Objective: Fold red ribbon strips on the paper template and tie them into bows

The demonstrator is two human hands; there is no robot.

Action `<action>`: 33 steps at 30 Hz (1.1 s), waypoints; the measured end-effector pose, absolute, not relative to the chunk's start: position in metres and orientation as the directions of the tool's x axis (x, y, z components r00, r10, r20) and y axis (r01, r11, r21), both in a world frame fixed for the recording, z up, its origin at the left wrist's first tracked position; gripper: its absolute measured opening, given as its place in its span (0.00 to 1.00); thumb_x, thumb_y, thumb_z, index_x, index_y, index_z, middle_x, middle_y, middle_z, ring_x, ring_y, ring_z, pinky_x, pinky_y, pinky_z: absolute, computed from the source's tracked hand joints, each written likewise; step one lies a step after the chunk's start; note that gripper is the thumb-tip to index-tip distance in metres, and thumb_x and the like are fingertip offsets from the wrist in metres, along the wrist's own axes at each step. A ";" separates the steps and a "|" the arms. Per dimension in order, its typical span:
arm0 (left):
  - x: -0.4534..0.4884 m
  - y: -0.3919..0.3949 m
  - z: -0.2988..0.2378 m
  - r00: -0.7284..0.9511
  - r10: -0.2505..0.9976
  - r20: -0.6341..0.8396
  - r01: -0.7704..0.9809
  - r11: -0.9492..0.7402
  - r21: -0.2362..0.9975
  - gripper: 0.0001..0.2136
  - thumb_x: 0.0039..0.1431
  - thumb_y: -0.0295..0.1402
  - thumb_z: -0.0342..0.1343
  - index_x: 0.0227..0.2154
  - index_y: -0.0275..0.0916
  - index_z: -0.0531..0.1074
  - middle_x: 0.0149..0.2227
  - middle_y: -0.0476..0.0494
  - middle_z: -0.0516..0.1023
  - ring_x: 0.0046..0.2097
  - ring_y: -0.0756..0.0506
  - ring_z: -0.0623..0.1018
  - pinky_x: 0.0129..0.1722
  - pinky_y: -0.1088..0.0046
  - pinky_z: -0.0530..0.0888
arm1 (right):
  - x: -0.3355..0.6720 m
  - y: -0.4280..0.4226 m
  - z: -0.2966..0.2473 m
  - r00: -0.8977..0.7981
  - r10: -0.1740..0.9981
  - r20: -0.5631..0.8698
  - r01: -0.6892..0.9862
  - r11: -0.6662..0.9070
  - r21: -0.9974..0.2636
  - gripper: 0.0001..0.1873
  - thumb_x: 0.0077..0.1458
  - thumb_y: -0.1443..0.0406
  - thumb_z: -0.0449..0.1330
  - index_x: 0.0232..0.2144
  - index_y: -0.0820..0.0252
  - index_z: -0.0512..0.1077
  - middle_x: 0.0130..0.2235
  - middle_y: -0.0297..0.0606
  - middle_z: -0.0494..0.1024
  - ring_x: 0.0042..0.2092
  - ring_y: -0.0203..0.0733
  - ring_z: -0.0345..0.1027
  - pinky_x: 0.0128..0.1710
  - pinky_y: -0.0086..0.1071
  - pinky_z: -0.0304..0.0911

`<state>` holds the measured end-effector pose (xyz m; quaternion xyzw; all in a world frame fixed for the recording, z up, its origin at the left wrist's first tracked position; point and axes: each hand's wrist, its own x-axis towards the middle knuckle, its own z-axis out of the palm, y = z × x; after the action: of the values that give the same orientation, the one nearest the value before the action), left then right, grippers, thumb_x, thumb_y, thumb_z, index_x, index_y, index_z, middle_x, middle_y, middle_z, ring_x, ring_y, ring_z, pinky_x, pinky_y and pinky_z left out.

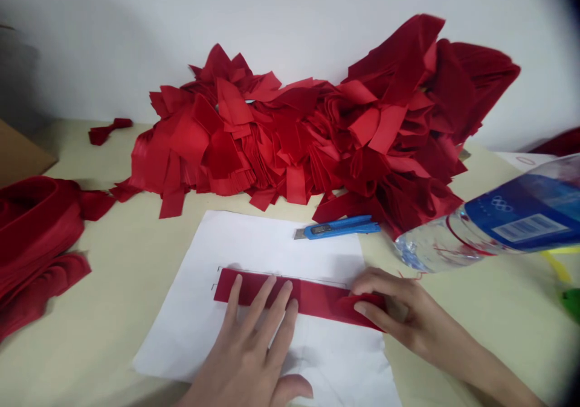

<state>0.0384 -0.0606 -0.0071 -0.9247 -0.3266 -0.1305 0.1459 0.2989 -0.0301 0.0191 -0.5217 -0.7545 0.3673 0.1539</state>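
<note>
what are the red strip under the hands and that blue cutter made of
The red strip looks like matte cloth: it bends softly at its folded end and shows no sheen. The blue utility knife seems glossy moulded plastic, judging by its smooth shine, with a grey blade tip that looks metal.

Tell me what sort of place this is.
Probably a small textile cutting workroom: a big heap of cut red fabric strips, a blue utility knife, and a marked white paper sheet on a work table.

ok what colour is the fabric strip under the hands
The fabric strip is plain deep red, best seen in the head view.
</note>
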 end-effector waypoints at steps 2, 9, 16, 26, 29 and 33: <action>0.038 -0.061 -0.009 0.734 0.589 0.339 0.662 -0.731 -0.164 0.29 0.59 0.53 0.43 0.49 0.32 0.69 0.53 0.36 0.73 0.53 0.34 0.71 0.53 0.50 0.61 | 0.298 -0.030 0.019 -0.403 0.905 -0.138 0.670 0.189 -0.718 0.07 0.58 0.61 0.54 0.35 0.56 0.71 0.36 0.38 0.75 0.36 0.41 0.69 0.34 0.32 0.66; 0.037 -0.063 -0.017 0.687 0.637 0.351 0.697 -0.714 -0.070 0.30 0.59 0.53 0.43 0.51 0.31 0.67 0.55 0.36 0.70 0.56 0.34 0.68 0.56 0.49 0.57 | 0.298 -0.029 0.018 -0.408 0.903 -0.136 0.666 0.192 -0.721 0.07 0.59 0.62 0.54 0.35 0.56 0.70 0.37 0.38 0.74 0.38 0.40 0.69 0.37 0.32 0.65; 0.038 -0.063 -0.020 0.672 0.651 0.352 0.710 -0.702 -0.059 0.31 0.58 0.54 0.43 0.52 0.32 0.67 0.55 0.35 0.70 0.56 0.34 0.66 0.57 0.49 0.53 | 0.300 -0.029 0.018 -0.401 0.908 -0.120 0.627 0.177 -0.758 0.07 0.58 0.60 0.55 0.35 0.57 0.70 0.38 0.40 0.73 0.40 0.42 0.68 0.39 0.33 0.65; 0.036 -0.065 -0.018 0.693 0.636 0.341 0.691 -0.721 -0.058 0.30 0.58 0.53 0.45 0.51 0.31 0.67 0.48 0.34 0.75 0.51 0.34 0.71 0.52 0.47 0.63 | 0.259 -0.021 0.034 -0.368 0.915 -0.167 0.594 0.093 -0.799 0.07 0.57 0.63 0.56 0.35 0.55 0.74 0.35 0.34 0.77 0.36 0.38 0.70 0.37 0.31 0.64; 0.038 -0.064 -0.017 0.659 0.649 0.381 0.711 -0.703 -0.033 0.28 0.60 0.52 0.44 0.47 0.30 0.69 0.46 0.34 0.76 0.50 0.35 0.73 0.50 0.49 0.66 | 0.242 -0.015 0.030 -0.364 0.912 -0.192 0.630 0.089 -0.772 0.07 0.56 0.67 0.56 0.35 0.55 0.74 0.36 0.31 0.78 0.37 0.37 0.70 0.39 0.30 0.63; 0.039 -0.062 -0.011 0.588 0.661 0.466 0.741 -0.672 0.018 0.22 0.64 0.46 0.42 0.40 0.30 0.71 0.40 0.35 0.78 0.45 0.38 0.77 0.46 0.54 0.72 | 0.229 -0.013 0.026 -0.375 0.907 -0.190 0.645 0.108 -0.756 0.07 0.56 0.69 0.55 0.34 0.56 0.73 0.33 0.30 0.77 0.34 0.35 0.68 0.35 0.28 0.61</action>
<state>0.0388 -0.0622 -0.0113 -0.8866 -0.3952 -0.2231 0.0891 0.2289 -0.0125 0.0259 -0.5344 -0.7261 0.4004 0.1636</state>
